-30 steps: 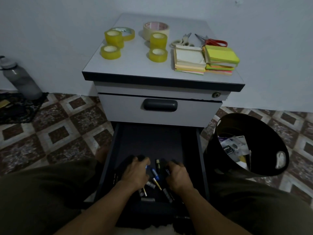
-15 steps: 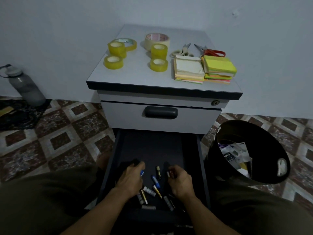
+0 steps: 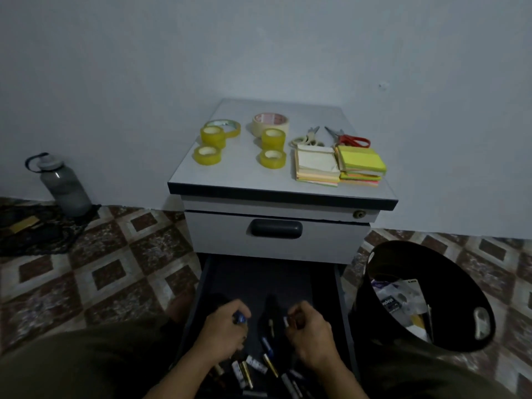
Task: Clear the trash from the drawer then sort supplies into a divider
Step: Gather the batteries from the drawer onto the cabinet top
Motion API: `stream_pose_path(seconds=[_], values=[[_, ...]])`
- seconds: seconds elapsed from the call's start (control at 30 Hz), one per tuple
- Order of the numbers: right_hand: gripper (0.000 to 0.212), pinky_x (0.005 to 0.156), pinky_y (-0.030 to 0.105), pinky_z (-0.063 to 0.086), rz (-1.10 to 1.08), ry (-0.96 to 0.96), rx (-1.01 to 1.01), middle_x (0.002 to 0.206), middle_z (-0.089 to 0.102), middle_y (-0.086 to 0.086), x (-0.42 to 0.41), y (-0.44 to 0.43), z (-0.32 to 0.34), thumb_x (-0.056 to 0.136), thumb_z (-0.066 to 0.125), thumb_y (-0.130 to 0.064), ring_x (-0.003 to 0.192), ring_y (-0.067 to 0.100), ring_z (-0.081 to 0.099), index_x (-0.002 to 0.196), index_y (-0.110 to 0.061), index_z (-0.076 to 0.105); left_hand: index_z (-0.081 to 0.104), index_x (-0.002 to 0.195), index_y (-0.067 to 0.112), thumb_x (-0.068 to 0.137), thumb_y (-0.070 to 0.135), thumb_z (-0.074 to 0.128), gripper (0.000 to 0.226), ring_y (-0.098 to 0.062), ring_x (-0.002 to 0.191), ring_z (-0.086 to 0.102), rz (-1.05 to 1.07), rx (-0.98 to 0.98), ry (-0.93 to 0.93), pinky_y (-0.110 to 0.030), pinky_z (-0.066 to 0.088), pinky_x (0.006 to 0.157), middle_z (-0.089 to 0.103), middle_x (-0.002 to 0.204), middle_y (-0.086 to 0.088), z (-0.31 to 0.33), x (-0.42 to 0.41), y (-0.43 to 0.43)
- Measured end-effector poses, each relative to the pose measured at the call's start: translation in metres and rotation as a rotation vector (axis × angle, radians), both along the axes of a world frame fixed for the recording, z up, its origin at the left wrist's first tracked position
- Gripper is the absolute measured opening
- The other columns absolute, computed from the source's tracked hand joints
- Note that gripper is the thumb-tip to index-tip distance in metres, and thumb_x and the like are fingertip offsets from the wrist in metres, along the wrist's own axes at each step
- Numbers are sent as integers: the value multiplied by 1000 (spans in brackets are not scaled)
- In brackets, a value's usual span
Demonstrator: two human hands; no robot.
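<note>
Dark drawer (image 3: 267,283) open at my knees, black bin (image 3: 363,306) to its right.
My left hand (image 3: 223,331) grips a blue-tipped battery (image 3: 239,318). My right hand (image 3: 312,334), nearer the bin, pinches a small piece (image 3: 286,321), perhaps another. Loose batteries (image 3: 253,367) lie between my wrists, mostly pointing away from me.

Single wide-angle view from the person's head, facing forward and down, close above the open drawer (image 3: 259,283); cabinet (image 3: 276,180) at twelve o'clock, wall (image 3: 259,53) beyond.
</note>
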State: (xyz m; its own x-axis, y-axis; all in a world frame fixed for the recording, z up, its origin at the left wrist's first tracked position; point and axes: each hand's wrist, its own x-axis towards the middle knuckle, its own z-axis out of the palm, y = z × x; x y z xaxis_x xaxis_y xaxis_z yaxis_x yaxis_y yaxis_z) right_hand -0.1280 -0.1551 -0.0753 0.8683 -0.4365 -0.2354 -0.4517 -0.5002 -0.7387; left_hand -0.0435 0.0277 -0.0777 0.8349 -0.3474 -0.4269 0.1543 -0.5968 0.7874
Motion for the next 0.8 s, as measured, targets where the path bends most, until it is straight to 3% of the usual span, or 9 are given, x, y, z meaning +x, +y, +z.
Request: stream_pose_path(seconds=[0.1, 0.2, 0.4, 0.53, 0.63, 0.8], values=[[15, 57, 12, 44, 77, -34, 16, 64, 62, -6, 1, -4, 38, 81, 67, -9, 50, -6, 52, 85, -21, 60, 65, 88, 19, 89, 4, 58, 16, -17, 63, 62, 37, -81, 26, -37, 60, 68, 63, 77, -7, 44, -2, 9], [13, 62, 19, 50, 158, -78, -15, 66, 64, -4, 1, -5, 78, 83, 72, -19, 53, -2, 54, 84, -25, 60, 67, 91, 18, 90, 7, 63, 12, -20, 64, 67, 49, -119, -46, -35, 62, 66, 67, 77, -10, 98, -1, 24], [12, 59, 26, 55, 310, -239, 17, 83, 70, 12, 28, 1, 194, 88, 72, -20, 63, 13, 61, 90, -17, 61, 66, 92, 1, 87, -10, 61, 14, -22, 54, 59, 142, -272, -265, -31, 51, 50, 61, 66, -16, 212, 28, 37], [16, 68, 42, 60, 316, -330, 7, 81, 74, 7, 77, -2, 264, 81, 76, -16, 67, 23, 70, 91, -15, 64, 67, 92, 3, 88, -7, 60, 12, -13, 44, 55, 144, -249, -427, -25, 47, 45, 63, 64, -14, 273, 72, 23], [20, 64, 40, 59, 298, -369, -25, 81, 73, 16, 124, -7, 304, 78, 75, -4, 61, 19, 65, 95, -7, 64, 70, 91, 6, 84, -2, 65, 12, -16, 51, 58, 155, -214, -485, -26, 48, 49, 68, 72, -14, 301, 113, 5], [22, 62, 34, 60, 305, -326, -133, 83, 70, 18, 204, -11, 339, 81, 73, 0, 67, 23, 66, 101, 0, 66, 72, 87, 10, 82, 0, 66, 12, -18, 54, 66, 163, -110, -480, -25, 53, 48, 72, 78, -14, 312, 173, -25]])
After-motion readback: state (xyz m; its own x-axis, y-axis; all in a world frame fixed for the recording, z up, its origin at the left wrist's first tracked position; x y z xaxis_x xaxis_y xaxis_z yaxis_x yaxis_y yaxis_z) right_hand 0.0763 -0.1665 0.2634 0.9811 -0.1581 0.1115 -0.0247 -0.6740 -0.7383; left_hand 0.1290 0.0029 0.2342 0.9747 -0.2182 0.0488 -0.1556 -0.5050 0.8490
